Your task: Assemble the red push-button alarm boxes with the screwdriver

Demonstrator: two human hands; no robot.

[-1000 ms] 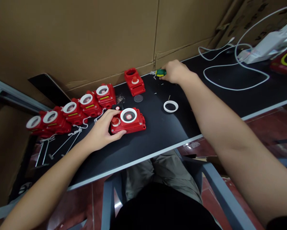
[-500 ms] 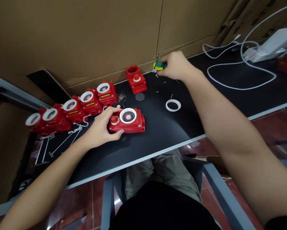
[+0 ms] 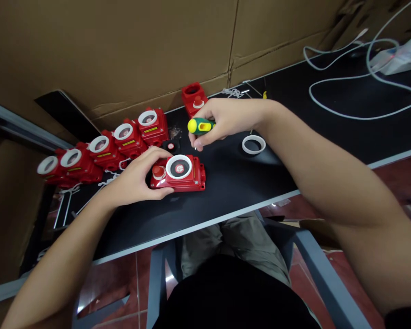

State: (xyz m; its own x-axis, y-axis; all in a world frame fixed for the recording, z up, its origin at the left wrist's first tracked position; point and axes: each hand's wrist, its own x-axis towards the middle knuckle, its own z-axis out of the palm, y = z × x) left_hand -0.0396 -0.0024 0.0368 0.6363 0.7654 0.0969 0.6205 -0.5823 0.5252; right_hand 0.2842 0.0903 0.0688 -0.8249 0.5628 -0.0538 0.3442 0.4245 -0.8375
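A red alarm box (image 3: 188, 180) with a white ring, a dark round face and a red knob lies on the black table. My left hand (image 3: 141, 178) grips its left end between thumb and fingers. Just above and behind the box, my right hand (image 3: 219, 121) is closed round a screwdriver (image 3: 200, 126) with a green and yellow handle; most of its shaft is hidden, and a tiny light tip or bit shows by the fingertips. Behind the right hand stands another red box (image 3: 192, 93), partly covered. To the right lies a loose white ring (image 3: 253, 145).
Several red boxes with white rings (image 3: 124, 131) stand in a row at the left, near a dark flat panel (image 3: 67, 114). White cords and metal rods lie before them. A white cable (image 3: 342, 112) curls at the right. Cardboard (image 3: 140, 55) lines the back.
My right hand has come from the table's back edge towards the red box, bringing the screwdriver. My left hand still grips the box. The view has shifted slightly.
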